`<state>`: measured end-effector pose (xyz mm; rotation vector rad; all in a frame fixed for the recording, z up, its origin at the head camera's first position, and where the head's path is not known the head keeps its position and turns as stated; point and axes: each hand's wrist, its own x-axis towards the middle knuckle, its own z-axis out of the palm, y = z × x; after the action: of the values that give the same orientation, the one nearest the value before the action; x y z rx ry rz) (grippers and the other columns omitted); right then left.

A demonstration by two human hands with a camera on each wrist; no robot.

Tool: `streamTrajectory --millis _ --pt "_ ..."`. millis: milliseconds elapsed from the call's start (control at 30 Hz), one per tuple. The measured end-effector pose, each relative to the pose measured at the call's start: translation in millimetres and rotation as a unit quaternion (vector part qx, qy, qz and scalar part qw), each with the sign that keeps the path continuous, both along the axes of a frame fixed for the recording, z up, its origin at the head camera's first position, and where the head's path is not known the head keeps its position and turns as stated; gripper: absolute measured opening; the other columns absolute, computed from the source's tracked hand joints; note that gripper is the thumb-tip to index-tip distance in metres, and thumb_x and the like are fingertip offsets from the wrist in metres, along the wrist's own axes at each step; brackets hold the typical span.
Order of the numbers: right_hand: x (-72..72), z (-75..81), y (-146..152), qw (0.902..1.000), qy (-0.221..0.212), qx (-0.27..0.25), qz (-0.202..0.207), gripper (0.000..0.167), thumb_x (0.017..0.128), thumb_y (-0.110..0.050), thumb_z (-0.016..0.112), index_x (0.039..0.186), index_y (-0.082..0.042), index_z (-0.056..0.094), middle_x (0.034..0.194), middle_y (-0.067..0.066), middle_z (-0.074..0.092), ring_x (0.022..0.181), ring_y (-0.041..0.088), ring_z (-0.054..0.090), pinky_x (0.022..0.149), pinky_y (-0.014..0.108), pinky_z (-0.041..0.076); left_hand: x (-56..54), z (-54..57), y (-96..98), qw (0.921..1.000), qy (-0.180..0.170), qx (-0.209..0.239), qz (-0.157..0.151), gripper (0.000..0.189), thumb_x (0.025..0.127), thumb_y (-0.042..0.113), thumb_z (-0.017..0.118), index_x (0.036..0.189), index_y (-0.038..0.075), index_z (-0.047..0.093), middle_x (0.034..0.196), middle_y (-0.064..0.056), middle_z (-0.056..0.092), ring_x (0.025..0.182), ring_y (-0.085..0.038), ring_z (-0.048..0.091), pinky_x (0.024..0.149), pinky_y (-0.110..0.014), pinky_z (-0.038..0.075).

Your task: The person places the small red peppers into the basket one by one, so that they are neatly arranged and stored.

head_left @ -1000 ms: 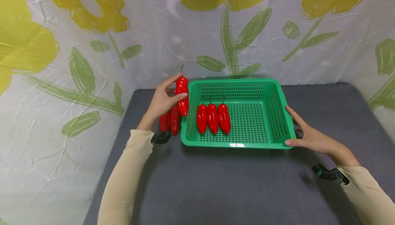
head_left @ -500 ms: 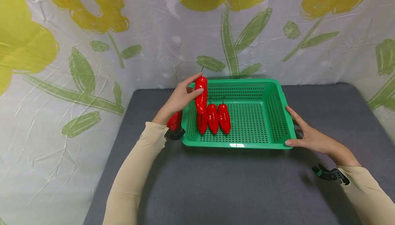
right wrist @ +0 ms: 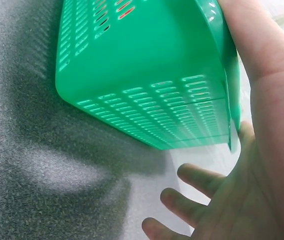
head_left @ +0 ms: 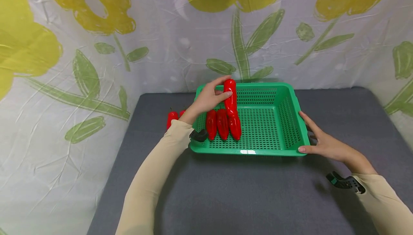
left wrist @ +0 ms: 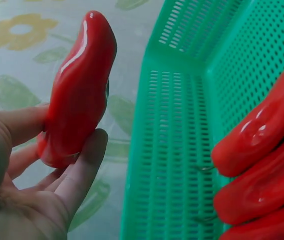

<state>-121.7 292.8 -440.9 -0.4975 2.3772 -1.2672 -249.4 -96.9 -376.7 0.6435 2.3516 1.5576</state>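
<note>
My left hand (head_left: 208, 99) pinches a glossy red pepper (head_left: 230, 95) between thumb and fingers, above the left half of a green plastic basket (head_left: 274, 152). In the left wrist view this pepper (left wrist: 79, 90) has its narrow tip upward. Three red peppers lie side by side on the basket floor: a left one (head_left: 211, 125), a middle one (head_left: 222, 125) and a right one (head_left: 235, 129), partly covered by the held pepper. My right hand (head_left: 326, 143) touches the basket's right end with thumb and index finger, its other fingers spread apart from the wall (right wrist: 146, 107).
Left of the basket, a red pepper (head_left: 172, 118) and part of another pepper (head_left: 182, 113) lie on the dark grey table (head_left: 245, 195), partly hidden by my left sleeve (head_left: 155, 170). A flower-patterned cloth (head_left: 174, 38) hangs behind the table.
My left hand has carried the pepper rightward from beyond the basket's left rim to over the peppers inside. The right hand and the basket have stayed still.
</note>
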Motion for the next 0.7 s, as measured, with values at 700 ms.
streamTrajectory --millis 700 --pt "-0.1 0.4 1 0.9999 -0.004 0.01 0.0 0.113 0.09 -0.013 0.07 0.156 -0.034 -0.02 0.157 0.038 0.004 0.132 0.067 0.025 0.085 0.065 0.049 -14.7 -34.7 56.3 0.9934 -0.107 0.041 0.006 0.051 0.089 0.012 0.073 0.138 0.014 0.058 0.134 -0.013 0.059 0.098 -0.027 0.071 0.092 -0.053 0.056"
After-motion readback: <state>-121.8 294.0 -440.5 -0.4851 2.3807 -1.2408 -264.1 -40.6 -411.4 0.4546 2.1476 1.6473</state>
